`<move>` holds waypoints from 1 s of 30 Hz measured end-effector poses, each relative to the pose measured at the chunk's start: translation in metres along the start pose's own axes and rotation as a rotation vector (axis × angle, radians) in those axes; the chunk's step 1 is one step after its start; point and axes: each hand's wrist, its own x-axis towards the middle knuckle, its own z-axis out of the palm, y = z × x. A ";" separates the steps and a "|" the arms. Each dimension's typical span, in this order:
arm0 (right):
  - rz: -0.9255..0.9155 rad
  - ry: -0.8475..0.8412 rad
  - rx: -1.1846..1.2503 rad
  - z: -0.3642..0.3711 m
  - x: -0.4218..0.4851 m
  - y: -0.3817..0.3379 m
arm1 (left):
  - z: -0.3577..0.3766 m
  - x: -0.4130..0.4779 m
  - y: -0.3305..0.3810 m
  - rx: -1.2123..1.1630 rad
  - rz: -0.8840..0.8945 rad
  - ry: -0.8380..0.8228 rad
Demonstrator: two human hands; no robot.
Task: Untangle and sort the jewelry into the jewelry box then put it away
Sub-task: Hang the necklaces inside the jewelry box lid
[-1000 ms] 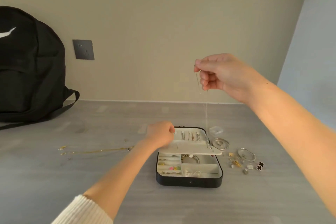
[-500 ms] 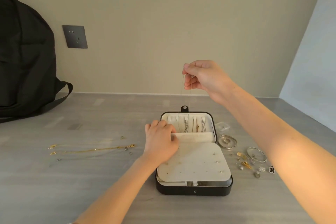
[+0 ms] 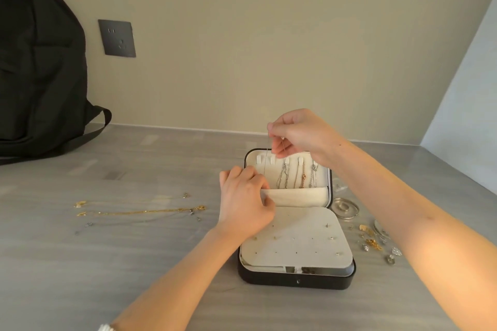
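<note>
**Jewelry box open, thin chain held over the lid**

- Table (image 3: 134, 263): grey wood-grain top that runs back to a beige wall.
- Backpack (image 3: 35, 75): black, far left, against the wall. One strap trails on the table.
- Jewelry box (image 3: 295, 281): black shell, mid-table, right of centre. The lid stands open at the back with its pale lining facing the camera.
- Earring panel (image 3: 295, 236): pale flap lying flat over the base, with a few studs stuck in it. A strip of the base compartments shows below its front edge.
- Left hand (image 3: 244, 201): at the box's left side. The fingers are curled onto the top edge of the pocket (image 3: 298, 196) at the bottom of the lid, gripping it.
- Right hand (image 3: 298, 131): above the lid's top edge, with thumb and fingertips pinching the thin chain (image 3: 265, 161).
- Thin chain: hangs straight down in front of the left lid hooks. Its lower end is lost behind the left hand's fingers, so where it ends can't be told.
- Wall socket (image 3: 117, 38): dark plate, right of the backpack.
- Gold chains (image 3: 139, 211): laid out roughly straight on the table, left of the box and well apart from it.
- Hung necklaces (image 3: 298, 177): silver and rose-gold, on the lid's right-hand hooks, with their tails dropping into the pocket.
- Round dish (image 3: 345, 208): clear, just beside the box's right edge.
- Loose pieces (image 3: 373, 243): small gold and silver bits right of the box, partly hidden by the right forearm.
</note>
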 end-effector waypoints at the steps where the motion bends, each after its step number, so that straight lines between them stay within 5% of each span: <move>1: 0.021 -0.011 -0.039 0.003 -0.001 0.004 | 0.000 0.000 0.000 -0.002 0.000 0.004; 5: 0.030 0.021 -0.331 0.013 0.000 0.026 | -0.001 0.000 0.000 -0.017 -0.002 0.030; 14: -0.226 0.394 -1.051 0.039 -0.006 0.051 | -0.003 -0.001 0.002 0.012 0.004 0.030; 23: -0.127 0.564 -0.944 0.027 0.003 0.048 | -0.004 -0.001 0.001 0.011 0.006 0.020; 30: -0.048 0.373 -0.720 0.009 0.009 0.050 | -0.004 -0.002 0.001 -0.010 0.002 0.014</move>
